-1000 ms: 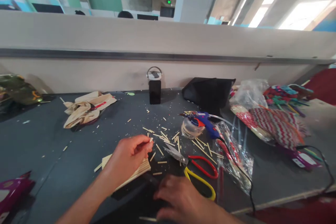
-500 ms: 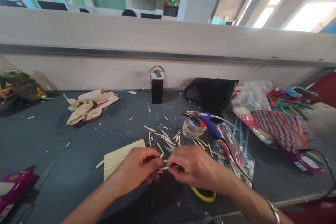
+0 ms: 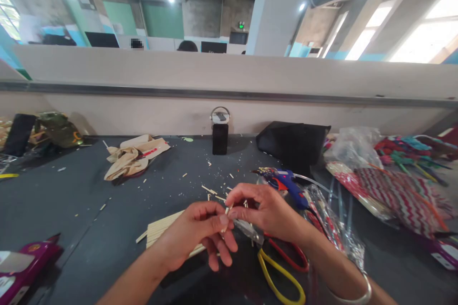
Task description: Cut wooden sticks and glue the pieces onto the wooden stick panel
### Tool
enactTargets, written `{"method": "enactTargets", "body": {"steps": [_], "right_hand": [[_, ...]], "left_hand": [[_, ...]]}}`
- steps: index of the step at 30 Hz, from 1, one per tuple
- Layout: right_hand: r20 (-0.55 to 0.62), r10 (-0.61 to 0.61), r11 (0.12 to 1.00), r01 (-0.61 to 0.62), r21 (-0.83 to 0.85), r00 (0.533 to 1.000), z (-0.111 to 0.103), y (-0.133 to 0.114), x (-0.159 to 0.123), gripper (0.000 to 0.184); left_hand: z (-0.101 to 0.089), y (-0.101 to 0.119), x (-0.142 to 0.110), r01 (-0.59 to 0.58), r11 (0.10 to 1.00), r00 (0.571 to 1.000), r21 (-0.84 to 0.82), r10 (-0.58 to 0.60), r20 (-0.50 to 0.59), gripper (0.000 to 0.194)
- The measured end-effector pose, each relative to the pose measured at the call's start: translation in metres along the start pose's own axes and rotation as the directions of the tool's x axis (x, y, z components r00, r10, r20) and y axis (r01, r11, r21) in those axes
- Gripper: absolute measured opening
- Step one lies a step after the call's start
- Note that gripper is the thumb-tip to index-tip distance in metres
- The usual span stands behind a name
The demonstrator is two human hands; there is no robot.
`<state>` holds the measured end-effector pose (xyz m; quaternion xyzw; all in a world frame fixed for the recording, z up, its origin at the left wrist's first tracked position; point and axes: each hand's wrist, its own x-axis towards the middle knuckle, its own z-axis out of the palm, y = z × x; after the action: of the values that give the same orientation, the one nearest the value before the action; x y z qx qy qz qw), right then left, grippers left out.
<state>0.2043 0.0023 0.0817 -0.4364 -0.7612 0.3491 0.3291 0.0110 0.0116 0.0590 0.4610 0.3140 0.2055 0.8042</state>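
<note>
My left hand point(image 3: 200, 233) pinches a short piece of pale wooden stick point(image 3: 226, 211) between thumb and forefinger, its other fingers loosely curled below. The fingertips of my right hand point(image 3: 265, 207) close on the same piece from the other side. Under my right hand lie scissors point(image 3: 265, 270) with one yellow and one red handle, blades pointing away and partly hidden. A flat panel of sticks laid side by side point(image 3: 161, 226) is partly covered by my left hand and forearm. Short loose sticks point(image 3: 208, 189) lie scattered beyond my hands.
Right of my hands rests a blue glue gun point(image 3: 291, 190) beside clear plastic packaging point(image 3: 322, 209). Crumpled beige cloth point(image 3: 130, 157), a black phone-like block point(image 3: 220, 139) and a black pouch point(image 3: 293, 140) stand along the back. A purple device point(image 3: 36, 267) sits at left.
My right hand has moved up and left to meet my left fingertips at the stick piece. The scissors, mostly covered before, now show both handles. The view has tilted upward.
</note>
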Motion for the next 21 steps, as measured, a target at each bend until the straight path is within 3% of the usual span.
{"method": "enactTargets", "body": {"steps": [4,7,12,15,21], "right_hand": [[-0.132,-0.083,0.991,0.067,-0.115,0.988,0.003,0.003,-0.003,0.032],[-0.242,-0.233,0.941,0.155,-0.302,0.942,0.012,0.004,-0.009,0.05],[-0.332,-0.427,0.836,0.227,-0.5,0.841,0.032,0.004,-0.01,0.035],[-0.363,-0.431,0.835,0.212,-0.508,0.826,0.037,0.005,-0.008,0.024],[-0.362,-0.46,0.827,0.243,-0.507,0.811,0.037,0.006,-0.006,0.023]], "left_hand": [[0.002,0.003,0.002,-0.111,0.991,0.989,-0.075,0.102,-0.111,0.024],[0.002,0.005,0.005,-0.244,0.952,0.951,-0.183,0.198,-0.238,0.019],[0.007,0.006,0.008,-0.328,0.899,0.915,-0.29,0.227,-0.333,0.017],[0.011,0.006,0.008,-0.356,0.885,0.907,-0.298,0.252,-0.337,0.015],[0.015,0.0,0.008,-0.371,0.887,0.889,-0.274,0.254,-0.381,0.012]]}}
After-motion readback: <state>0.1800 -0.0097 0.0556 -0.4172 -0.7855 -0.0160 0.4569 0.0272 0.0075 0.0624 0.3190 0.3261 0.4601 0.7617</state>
